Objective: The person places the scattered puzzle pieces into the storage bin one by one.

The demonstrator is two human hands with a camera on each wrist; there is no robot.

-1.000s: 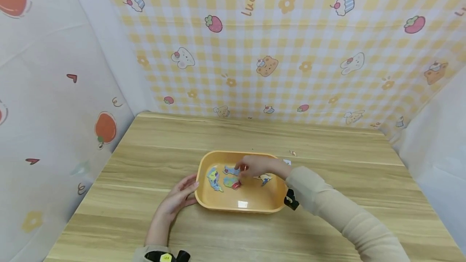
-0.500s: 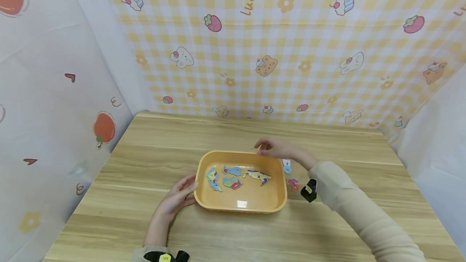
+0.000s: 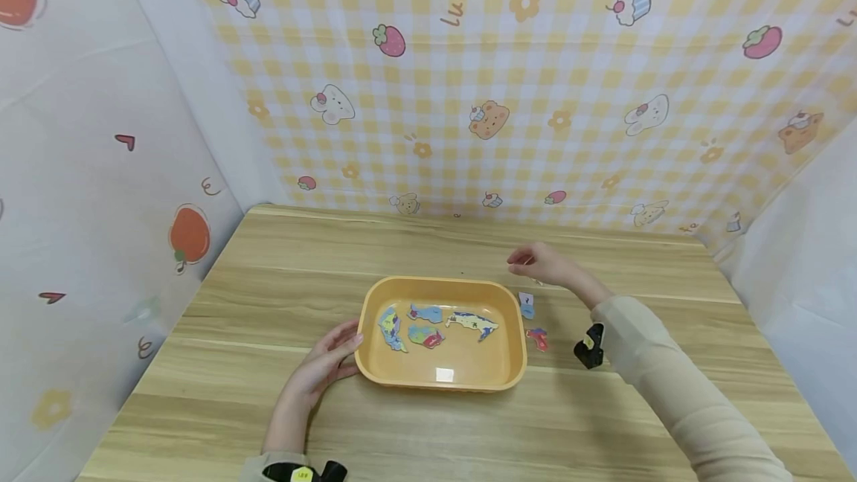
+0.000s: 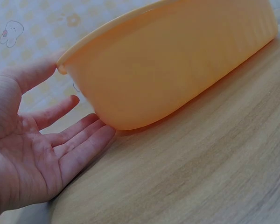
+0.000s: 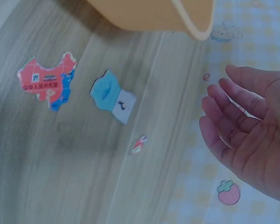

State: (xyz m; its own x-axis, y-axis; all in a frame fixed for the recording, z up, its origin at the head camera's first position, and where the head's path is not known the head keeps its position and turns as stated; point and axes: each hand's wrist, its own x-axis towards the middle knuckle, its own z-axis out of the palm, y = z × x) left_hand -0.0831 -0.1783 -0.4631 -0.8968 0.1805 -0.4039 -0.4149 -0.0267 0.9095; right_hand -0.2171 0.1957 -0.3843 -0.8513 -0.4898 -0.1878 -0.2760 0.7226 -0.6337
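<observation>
A yellow plastic tray (image 3: pixel 442 384) stands on the wooden table, with several flat map-shaped pieces lying apart on its bottom. My left hand (image 3: pixel 328 359) rests at the tray's left end. In the left wrist view its thumb touches the rim, and its nearly straight fingers touch the lower wall. Beyond the tray's back right corner, my right hand (image 3: pixel 544 265) hovers over the table with loosely bent fingers and no piece visible in it. Below it lies a tiny piece (image 5: pixel 139 144). Closer to the tray are a blue-and-white piece (image 3: pixel 527 306) and a red-and-blue piece (image 3: pixel 538 338).
In the tray are a curved blue-yellow piece (image 3: pixel 392 329), a blue piece (image 3: pixel 425 313), a green-red piece (image 3: pixel 426 336) and a cream-blue piece (image 3: pixel 474 323). A checked cloth (image 3: pixel 556 80) hangs behind the wooden table (image 3: pixel 321 251).
My right hand has left the inside of the tray and moved back and right past its rim. The cream-blue piece is now fully uncovered. My left hand stays at the tray.
</observation>
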